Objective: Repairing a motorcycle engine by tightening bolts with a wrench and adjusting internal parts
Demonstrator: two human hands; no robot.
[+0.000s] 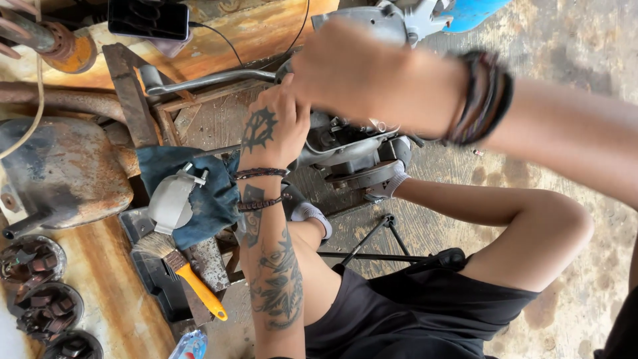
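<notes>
A grey metal engine casing (345, 143) stands on the floor between my knees. My left hand (272, 126), with a tattooed back and dark wrist bands, reaches up to the casing's left side, fingers curled against it. Just above, my right hand (359, 73) is blurred as it hovers over or presses on the top of the casing. It wears several dark bracelets at the wrist. What its fingers hold is hidden. A grey metal lever (206, 81) sticks out to the left from beside the hands.
At left, a grey part (171, 201) lies on a blue cloth (212, 199), with an orange-handled brush (193, 279) below. A rusty metal housing (60, 166) and round dark parts (30, 260) sit further left. A phone (149, 18) lies on top. Black rods (379, 239) rest on the concrete.
</notes>
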